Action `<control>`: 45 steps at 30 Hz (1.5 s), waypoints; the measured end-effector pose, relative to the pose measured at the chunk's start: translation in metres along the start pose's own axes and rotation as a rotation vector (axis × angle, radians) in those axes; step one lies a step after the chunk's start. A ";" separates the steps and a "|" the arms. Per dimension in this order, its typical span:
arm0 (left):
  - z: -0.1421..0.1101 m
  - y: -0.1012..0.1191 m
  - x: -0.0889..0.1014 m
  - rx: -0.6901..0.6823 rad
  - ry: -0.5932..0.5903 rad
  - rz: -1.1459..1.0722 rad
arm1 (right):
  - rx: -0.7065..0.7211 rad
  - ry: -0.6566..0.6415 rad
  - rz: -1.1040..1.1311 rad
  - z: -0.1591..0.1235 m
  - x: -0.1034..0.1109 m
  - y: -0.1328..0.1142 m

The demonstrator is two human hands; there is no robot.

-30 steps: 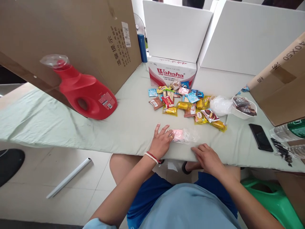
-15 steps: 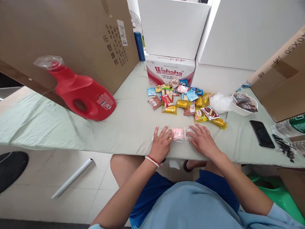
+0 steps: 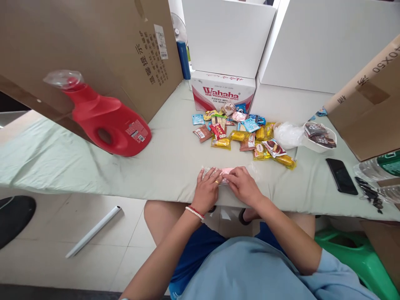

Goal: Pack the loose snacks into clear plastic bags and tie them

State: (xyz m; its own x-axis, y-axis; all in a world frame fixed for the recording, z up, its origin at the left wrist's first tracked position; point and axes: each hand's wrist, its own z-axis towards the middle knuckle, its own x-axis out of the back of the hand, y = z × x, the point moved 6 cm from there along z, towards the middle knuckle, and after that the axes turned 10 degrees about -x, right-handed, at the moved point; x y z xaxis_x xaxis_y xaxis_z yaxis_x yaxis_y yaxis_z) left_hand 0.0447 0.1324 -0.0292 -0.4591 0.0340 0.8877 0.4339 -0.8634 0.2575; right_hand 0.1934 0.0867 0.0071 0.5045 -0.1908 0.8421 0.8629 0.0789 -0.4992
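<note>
A small pink packet in clear plastic wrap (image 3: pixel 226 170) lies flat near the table's front edge, partly covered by my hands. My left hand (image 3: pixel 206 191) rests on the left part of the wrap, its fingers stretched out and lying flat. Bent over the pink middle, my right hand (image 3: pixel 243 186) has its fingers pressed together on the packet, their tips close to the left fingertips. Clear film sticks out past both hands. Beyond them lies a pile of wrapped snacks, including a red packet (image 3: pixel 218 131) and a yellow-wrapped cake (image 3: pixel 221 143).
On the left stands a red detergent jug (image 3: pixel 117 125) before a large cardboard box (image 3: pixel 125 54). A Wahaba-style printed carton (image 3: pixel 200 93) is behind the snacks. To the right are a white bowl (image 3: pixel 315 146), a plastic bag (image 3: pixel 288 134) and a phone (image 3: pixel 341 176).
My right hand has moved left from the wrap's right end onto the pink middle, its fingers now bent together. My left hand stays on the left part, its fingers closer together.
</note>
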 end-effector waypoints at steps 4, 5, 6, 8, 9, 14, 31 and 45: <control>-0.029 -0.029 0.010 0.082 0.135 -0.140 | -0.004 -0.004 0.052 0.001 -0.029 0.007; -0.036 -0.039 0.013 0.143 0.200 -0.191 | -0.012 -0.002 0.076 -0.001 -0.032 0.011; -0.041 -0.049 0.017 0.226 0.273 -0.231 | -0.024 0.000 0.096 -0.003 -0.033 0.015; -0.043 -0.065 0.022 0.422 0.386 -0.237 | -0.041 0.003 0.119 -0.006 -0.035 0.020; -0.040 -0.070 0.023 0.510 0.403 -0.207 | -0.047 0.005 0.125 -0.007 -0.035 0.021; -0.004 -0.072 0.010 0.626 0.145 -0.182 | -0.039 0.025 0.180 -0.004 -0.032 0.022; 0.034 0.023 -0.001 0.427 0.054 -0.274 | 0.021 -0.105 0.466 -0.007 -0.013 0.034; 0.022 0.046 -0.025 0.235 -0.254 0.219 | -0.450 -0.065 -0.056 -0.009 0.008 0.096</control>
State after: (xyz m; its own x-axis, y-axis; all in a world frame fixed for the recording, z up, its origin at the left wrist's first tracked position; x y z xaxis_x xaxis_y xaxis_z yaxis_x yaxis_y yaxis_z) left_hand 0.0931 0.1033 -0.0307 -0.1431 0.0106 0.9897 0.6788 -0.7266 0.1060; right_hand 0.2802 0.0844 -0.0365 0.4708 -0.1201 0.8740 0.7978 -0.3650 -0.4799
